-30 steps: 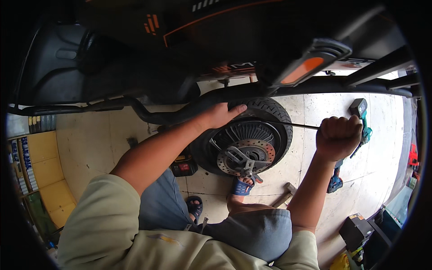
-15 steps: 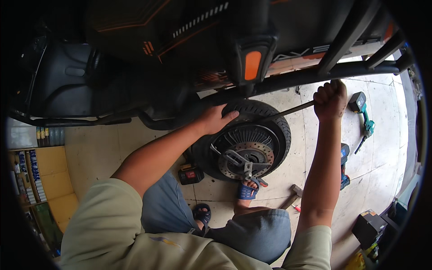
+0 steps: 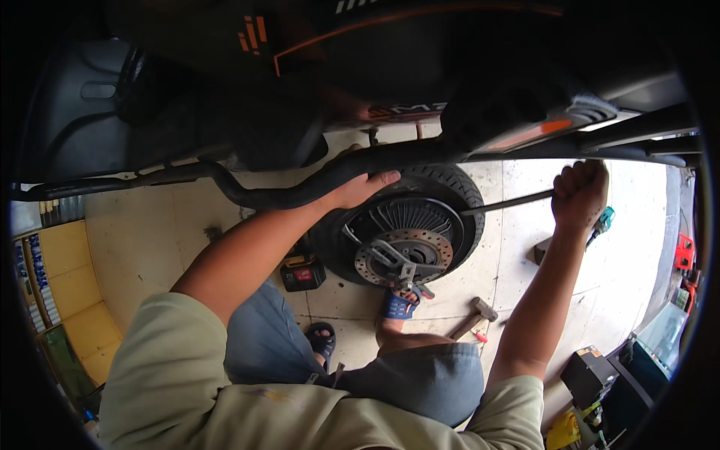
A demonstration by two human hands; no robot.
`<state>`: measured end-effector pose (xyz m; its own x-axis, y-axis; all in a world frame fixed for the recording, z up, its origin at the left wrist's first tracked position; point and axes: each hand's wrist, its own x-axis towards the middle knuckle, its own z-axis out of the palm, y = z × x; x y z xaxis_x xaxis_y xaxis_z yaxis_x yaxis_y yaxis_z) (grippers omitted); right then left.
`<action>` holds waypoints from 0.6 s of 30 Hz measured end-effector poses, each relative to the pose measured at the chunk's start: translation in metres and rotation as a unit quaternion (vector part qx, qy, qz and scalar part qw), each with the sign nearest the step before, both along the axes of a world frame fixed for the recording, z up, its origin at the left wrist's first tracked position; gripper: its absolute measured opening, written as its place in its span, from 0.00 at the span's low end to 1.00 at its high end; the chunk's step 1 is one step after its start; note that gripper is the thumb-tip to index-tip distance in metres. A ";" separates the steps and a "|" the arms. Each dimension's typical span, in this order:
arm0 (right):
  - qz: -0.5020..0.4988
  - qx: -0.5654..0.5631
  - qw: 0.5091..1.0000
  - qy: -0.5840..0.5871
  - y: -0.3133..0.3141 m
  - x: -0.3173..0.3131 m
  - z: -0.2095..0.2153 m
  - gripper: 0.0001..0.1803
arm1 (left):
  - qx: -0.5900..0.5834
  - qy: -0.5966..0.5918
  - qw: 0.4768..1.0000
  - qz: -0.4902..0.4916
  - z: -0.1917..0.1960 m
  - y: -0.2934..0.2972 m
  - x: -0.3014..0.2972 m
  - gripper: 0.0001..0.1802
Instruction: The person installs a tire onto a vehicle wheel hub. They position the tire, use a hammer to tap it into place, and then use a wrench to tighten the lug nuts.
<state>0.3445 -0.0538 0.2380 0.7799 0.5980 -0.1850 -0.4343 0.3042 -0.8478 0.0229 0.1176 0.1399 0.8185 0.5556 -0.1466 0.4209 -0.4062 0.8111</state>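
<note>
A wheel with a black tire (image 3: 463, 182), a finned dark hub and a drilled brake disc (image 3: 365, 264) lies on its side on the floor before me. My left hand (image 3: 358, 192) grips the tire's upper left part, thumb stretched along the sidewall; a black tubular bar hides part of its fingers. Off to the right, my right hand (image 3: 581, 193) is closed in a fist around the outer end of a metal tire lever (image 3: 510, 202). The lever's other end meets the tire at the rim's right edge. A metal bracket (image 3: 406, 271) sits across the disc.
The vehicle's black tubular bar (image 3: 300, 196) and dark body overhang the wheel. My sandaled foot (image 3: 403, 301) is against its near edge. A hammer (image 3: 474, 318), a battery pack (image 3: 302, 274) and a partly hidden power tool (image 3: 602, 220) lie around. Shelves (image 3: 75, 259) stand left.
My right hand has moved outward and slightly down with the tire lever, whose tip now sits farther right on the rim. My left hand stays on the tire. The view has shifted under the vehicle.
</note>
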 end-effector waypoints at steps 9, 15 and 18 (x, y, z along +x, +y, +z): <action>-0.045 0.057 0.995 0.067 -0.014 0.019 -0.028 0.19 | -0.055 0.036 0.998 0.007 0.025 -0.004 0.006 0.35; -0.173 0.065 0.962 0.200 -0.063 0.030 -0.081 0.21 | 0.062 0.005 0.998 -0.007 0.017 -0.002 0.006 0.32; -0.073 0.145 0.962 0.220 -0.029 -0.007 -0.082 0.21 | -0.029 0.093 0.995 0.007 0.026 -0.008 0.002 0.32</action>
